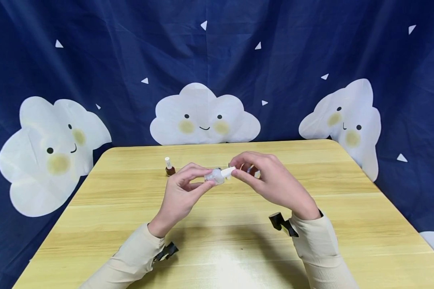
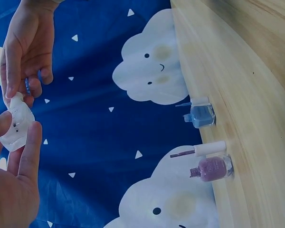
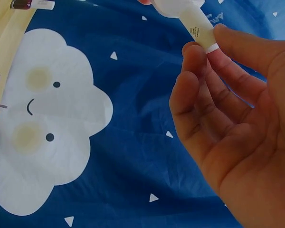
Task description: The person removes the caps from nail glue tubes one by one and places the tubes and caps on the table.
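Observation:
A clear nail polish bottle (image 1: 215,176) with pale, whitish contents is tilted above the table in the head view. My left hand (image 1: 181,192) holds its body between thumb and fingers. At its other end, my right hand (image 1: 275,180) pinches the white cap (image 1: 227,171) between thumb and fingertips. The cap sits on the bottle's neck, and small dark print shows on it in the right wrist view. Beyond my left hand, a dark red nail polish bottle (image 1: 170,170) stands upright with its white cap on.
In the left wrist view, a blue nail polish bottle (image 2: 202,116) and a mauve one (image 2: 213,169) stand uncapped on the wooden table (image 2: 261,142). Beside each lies a white cap with its brush, such as the mauve one's cap (image 2: 210,148). A dark blue cloud-patterned curtain (image 1: 130,52) hangs behind.

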Available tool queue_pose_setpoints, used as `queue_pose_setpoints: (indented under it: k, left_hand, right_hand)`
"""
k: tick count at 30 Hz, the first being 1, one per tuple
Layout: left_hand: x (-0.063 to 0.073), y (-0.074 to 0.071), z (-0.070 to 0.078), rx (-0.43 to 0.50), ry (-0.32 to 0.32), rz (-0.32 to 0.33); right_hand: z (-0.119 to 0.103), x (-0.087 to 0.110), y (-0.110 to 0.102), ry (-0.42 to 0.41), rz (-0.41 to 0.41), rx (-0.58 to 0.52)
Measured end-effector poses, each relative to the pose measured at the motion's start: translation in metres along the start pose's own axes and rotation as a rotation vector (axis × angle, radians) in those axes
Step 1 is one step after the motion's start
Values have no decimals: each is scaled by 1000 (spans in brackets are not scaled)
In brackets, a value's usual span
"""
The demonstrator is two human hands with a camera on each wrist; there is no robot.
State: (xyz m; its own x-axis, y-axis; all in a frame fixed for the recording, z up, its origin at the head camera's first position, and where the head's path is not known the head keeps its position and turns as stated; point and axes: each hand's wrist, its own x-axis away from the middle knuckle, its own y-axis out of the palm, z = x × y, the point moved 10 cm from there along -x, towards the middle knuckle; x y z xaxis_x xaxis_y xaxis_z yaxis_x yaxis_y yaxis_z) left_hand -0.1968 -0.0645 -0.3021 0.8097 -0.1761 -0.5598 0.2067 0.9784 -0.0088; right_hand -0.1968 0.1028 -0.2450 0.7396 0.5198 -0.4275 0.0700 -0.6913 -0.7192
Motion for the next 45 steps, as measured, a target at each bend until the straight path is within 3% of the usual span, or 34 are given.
queue_pose_setpoints:
  k: [45]
  left_hand:
    - [0,-1,1,1,5,5]
  right_hand:
    - [-2,1,1,-13,-16,-24]
